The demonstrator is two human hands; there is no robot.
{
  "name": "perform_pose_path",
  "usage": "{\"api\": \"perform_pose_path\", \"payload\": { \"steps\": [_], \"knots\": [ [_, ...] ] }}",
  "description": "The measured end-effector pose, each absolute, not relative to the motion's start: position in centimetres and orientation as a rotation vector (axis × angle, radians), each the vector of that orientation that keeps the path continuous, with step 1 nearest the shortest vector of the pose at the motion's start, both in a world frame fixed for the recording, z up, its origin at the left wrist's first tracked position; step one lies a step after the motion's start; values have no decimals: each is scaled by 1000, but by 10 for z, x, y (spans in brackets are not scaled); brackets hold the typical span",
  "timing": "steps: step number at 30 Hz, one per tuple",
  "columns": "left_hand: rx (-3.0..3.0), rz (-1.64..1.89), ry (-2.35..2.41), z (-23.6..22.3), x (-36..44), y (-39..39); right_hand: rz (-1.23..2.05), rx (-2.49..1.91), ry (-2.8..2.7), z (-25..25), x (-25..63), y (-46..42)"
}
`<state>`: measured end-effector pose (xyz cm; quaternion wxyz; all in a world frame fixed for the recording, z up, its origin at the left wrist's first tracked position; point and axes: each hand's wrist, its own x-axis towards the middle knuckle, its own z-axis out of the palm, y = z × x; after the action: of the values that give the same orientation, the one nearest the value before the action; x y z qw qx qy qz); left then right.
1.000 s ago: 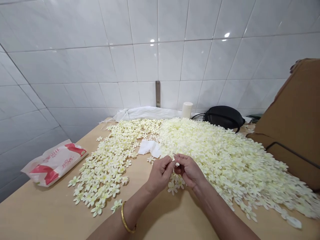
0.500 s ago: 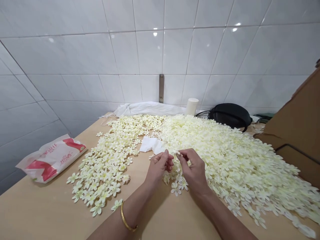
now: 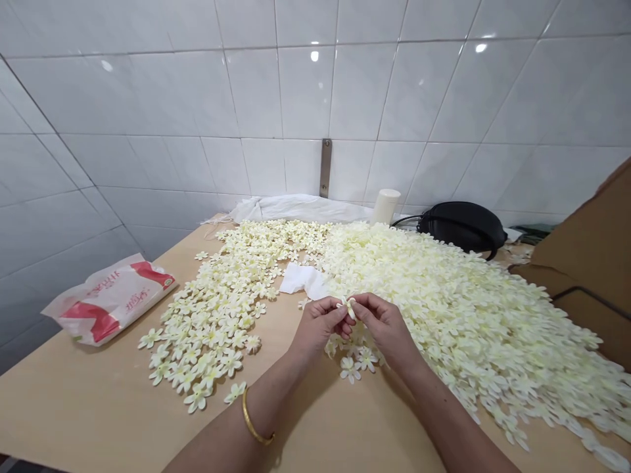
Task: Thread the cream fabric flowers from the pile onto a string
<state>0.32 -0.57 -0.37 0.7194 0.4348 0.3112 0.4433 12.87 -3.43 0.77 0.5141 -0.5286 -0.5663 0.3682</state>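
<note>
Closing together again, the left hand (image 3: 311,330) and the right hand (image 3: 388,328) meet fingertip to fingertip, where half a second ago they stand apart with a small gap between them. One small flower (image 3: 348,306) now shows between them, petals spread, just above the near edge of the big heap; so both hands appear to be working on the same piece, and it does not look finished with.

From the left, a white and red packet (image 3: 116,299) lies on the surface (image 3: 89,407) just as it does earlier. Next comes the looser spread of yellow-centred flowers (image 3: 210,315), unchanged as far as I can tell. Then the left hand, a gold bracelet (image 3: 249,422) at its wrist, pinches the flower with thumb and fingers drawn narrow. Beyond it, on the far side, a white paper (image 3: 300,278) sits between the two lots. The right hand grips the flower's other side, thumb and forefinger narrow too. Below the hands, a couple of single flowers (image 3: 350,370) rest flat on the surface. Further right spreads the large pale heap (image 3: 463,322), with a black case (image 3: 458,226) at its far edge and brown cardboard (image 3: 586,249) at the far right.
</note>
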Motion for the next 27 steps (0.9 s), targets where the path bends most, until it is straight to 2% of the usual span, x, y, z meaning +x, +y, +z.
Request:
{"api": "perform_pose_path", "payload": {
  "steps": [11,27],
  "knots": [
    [925,997,673,-1,6,-9,869,-1220,-1285,8,129,-35],
    [904,954,658,4,1,-7,1211,-1130,-1091,16,136,-35]
  ]
}}
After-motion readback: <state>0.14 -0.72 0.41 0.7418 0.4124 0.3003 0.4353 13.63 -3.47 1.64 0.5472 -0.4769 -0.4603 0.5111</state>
